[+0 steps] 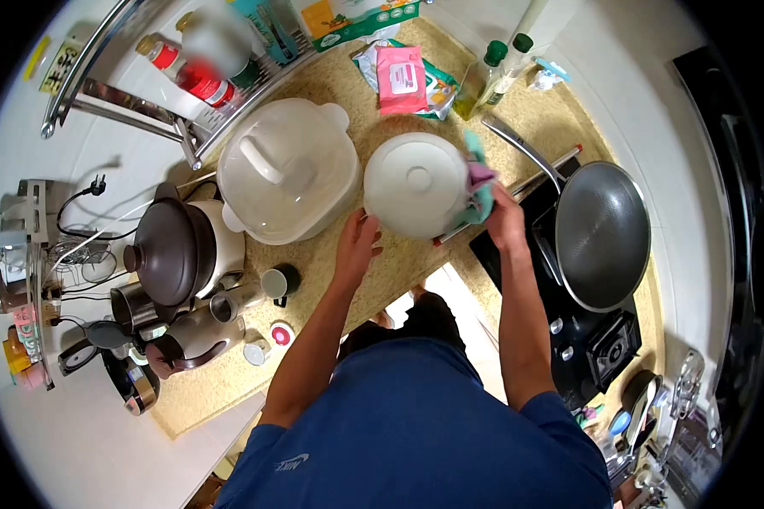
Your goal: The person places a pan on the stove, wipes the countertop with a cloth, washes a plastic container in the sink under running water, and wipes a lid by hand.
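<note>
A round white lidded container (418, 199) with a disc-shaped knob stands on the counter in front of me. At its lower left edge is my left hand (359, 248), fingers loosely apart, with the fingertips against or very close to the rim. On the opposite side, my right hand (507, 222) grips a teal and purple cloth (480, 185), which lies against the container's right side. The right fingertips are partly hidden by the cloth. Just left of the container sits a large translucent box (301, 182) with a handled lid.
A frying pan (603, 237) rests on the black gas stove (573, 373) at right. Green-capped bottles (490, 81) and a pink wipes pack (401, 79) stand behind. At left are a brown-lidded pot (165, 246), a kettle (199, 335) and a dark mug (281, 282).
</note>
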### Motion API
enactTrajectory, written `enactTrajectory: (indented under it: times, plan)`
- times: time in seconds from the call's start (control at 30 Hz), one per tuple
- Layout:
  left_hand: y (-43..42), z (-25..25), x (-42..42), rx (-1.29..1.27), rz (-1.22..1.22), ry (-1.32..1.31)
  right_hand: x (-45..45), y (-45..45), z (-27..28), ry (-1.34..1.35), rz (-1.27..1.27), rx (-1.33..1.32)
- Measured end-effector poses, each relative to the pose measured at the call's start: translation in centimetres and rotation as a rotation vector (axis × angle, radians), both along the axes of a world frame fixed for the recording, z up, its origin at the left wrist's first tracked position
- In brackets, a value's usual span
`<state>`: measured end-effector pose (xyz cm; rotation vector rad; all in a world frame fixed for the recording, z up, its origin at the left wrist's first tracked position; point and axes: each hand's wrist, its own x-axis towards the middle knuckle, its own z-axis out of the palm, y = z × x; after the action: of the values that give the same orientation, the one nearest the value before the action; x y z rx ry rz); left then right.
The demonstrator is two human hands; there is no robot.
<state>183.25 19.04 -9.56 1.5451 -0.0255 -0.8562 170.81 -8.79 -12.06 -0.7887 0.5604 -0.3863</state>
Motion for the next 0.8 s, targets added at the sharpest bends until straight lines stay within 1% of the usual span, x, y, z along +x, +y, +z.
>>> enactTrajectory:
  times: [0.03,0.1,0.13,0.2,0.23,0.3,0.33,0.37,0.43,0.47,0.53,0.57,0.63,0.67,0.73,0.8]
  plan:
    - [-0.9,-0.3,0.5,0.01,0.004,-0.001,1.3,-0.2,-0.3,0.003,0.067,-0.028]
    - [-2.3,-1.0,1.2,0.087,0.073,0.091,3.3,-1.0,-1.8,0.053,0.038,0.046]
    - [-2.7,-1.3,1.4,0.094,0.08,0.09,4.4,-1.6,-2.5,0.053,0.045,0.054]
    - [-3.0,-0.8,1.5,0.165,0.11,0.105,6.2,-1.6,-2.8,0.28,0.003,0.236]
    - [-3.1,-0.7,1.7,0.177,0.12,0.107,6.6,-1.6,-2.8,0.283,0.015,0.246]
    - [-3.2,-0.9,1.9,0.171,0.128,0.158,7.6,-1.8,0.0,0.277,0.14,0.133]
    - [-3.1,-1.3,2.1,0.176,0.139,0.161,7.7,-2.4,-2.4,0.211,0.198,0.053]
    - [-2.9,-2.2,2.4,0.126,0.132,0.18,8.0,-2.4,-3.9,0.213,0.207,0.055]
    - [-3.2,-2.6,2.3,0.072,0.13,0.201,8.2,-2.5,-5.9,0.155,0.218,-0.186]
    - [-3.7,-2.3,2.3,0.059,0.162,0.209,8.4,-2.4,-5.3,0.154,0.223,-0.19]
    - [-4.4,-1.9,2.2,0.039,0.194,0.215,8.5,-1.9,-3.3,0.324,0.142,0.072]
    - [-4.4,-1.8,2.0,0.034,0.206,0.216,8.4,-2.0,-3.3,0.325,0.145,0.069]
    - [-4.5,-1.6,1.8,0.027,0.22,0.216,8.4,-2.3,-3.6,0.228,0.201,0.135]
    - [-4.5,-1.5,1.8,0.008,0.239,0.233,8.4,-2.5,-4.4,0.228,0.202,0.133]
    - [-4.4,-1.9,1.7,-0.013,0.259,0.255,8.3,-2.7,-6.5,0.221,0.198,-0.003]
    - [-4.2,-2.5,1.6,-0.074,0.306,0.29,8.3,-2.5,-6.1,0.198,0.19,0.018]
